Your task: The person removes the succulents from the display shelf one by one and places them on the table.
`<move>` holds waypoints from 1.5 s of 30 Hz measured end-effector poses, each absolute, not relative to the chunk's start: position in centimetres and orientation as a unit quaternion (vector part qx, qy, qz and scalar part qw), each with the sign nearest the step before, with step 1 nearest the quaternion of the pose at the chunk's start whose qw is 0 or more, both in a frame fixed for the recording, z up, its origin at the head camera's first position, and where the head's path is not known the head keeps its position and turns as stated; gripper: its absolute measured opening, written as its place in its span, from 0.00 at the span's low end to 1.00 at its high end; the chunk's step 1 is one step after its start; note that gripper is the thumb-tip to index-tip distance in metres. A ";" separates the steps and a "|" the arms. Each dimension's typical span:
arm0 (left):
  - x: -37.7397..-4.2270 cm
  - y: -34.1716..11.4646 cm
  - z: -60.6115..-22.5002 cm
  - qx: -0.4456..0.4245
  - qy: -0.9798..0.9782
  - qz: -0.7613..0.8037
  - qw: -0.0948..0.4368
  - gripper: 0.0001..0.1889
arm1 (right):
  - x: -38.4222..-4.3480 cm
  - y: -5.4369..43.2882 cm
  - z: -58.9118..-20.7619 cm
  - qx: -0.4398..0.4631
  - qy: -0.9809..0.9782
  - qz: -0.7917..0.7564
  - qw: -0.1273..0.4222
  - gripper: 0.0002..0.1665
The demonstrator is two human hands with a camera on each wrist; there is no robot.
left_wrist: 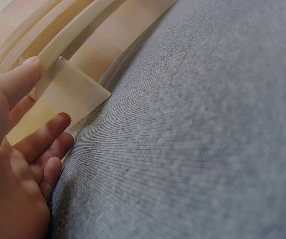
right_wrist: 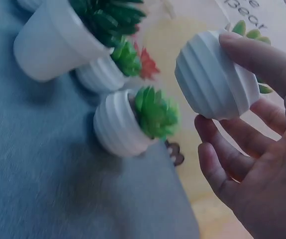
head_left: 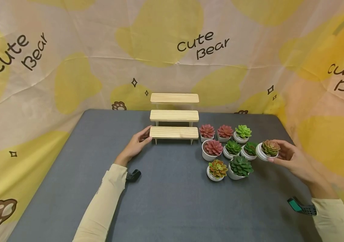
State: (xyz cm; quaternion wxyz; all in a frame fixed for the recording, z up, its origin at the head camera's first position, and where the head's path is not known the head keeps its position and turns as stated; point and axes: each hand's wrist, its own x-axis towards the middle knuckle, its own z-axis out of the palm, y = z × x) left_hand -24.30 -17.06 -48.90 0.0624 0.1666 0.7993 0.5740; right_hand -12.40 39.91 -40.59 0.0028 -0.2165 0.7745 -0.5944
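Observation:
A three-tier display stand with pale wooden shelves and clear side supports stands at the back of the table. My left hand grips the left end of its lowest shelf, the thumb at the shelf's end and other fingers beside the clear support. On the right, my right hand holds a potted succulent with reddish-green leaves. Its ribbed white pot is pinched between thumb and fingers, raised above the table in the right wrist view.
Several potted succulents stand grouped right of the stand, among them a red one, a bright green one, a dark green one and an orange-green one. A grey cloth covers the table. Patterned fabric hangs behind.

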 end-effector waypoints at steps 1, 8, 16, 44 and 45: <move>-24.3 -17.1 -48.9 0.168 0.799 0.574 0.062 0.32 | -12.3 40.1 -40.8 -0.215 0.777 -0.592 0.007 0.35; -24.2 -17.0 -48.7 0.166 0.805 0.566 0.060 0.32 | -11.1 41.3 -42.2 -0.204 0.777 -0.594 0.048 0.32; -24.2 -17.1 -48.9 0.170 0.806 0.565 0.058 0.32 | -10.5 41.9 -43.4 -0.191 0.793 -0.575 0.057 0.32; -23.3 -16.6 -47.2 0.166 0.804 0.566 0.068 0.31 | -10.4 41.3 -46.3 -0.200 0.826 -0.521 0.084 0.28; -23.0 -16.5 -46.7 0.166 0.806 0.564 0.069 0.31 | -10.4 41.3 -46.4 -0.200 0.826 -0.520 0.083 0.28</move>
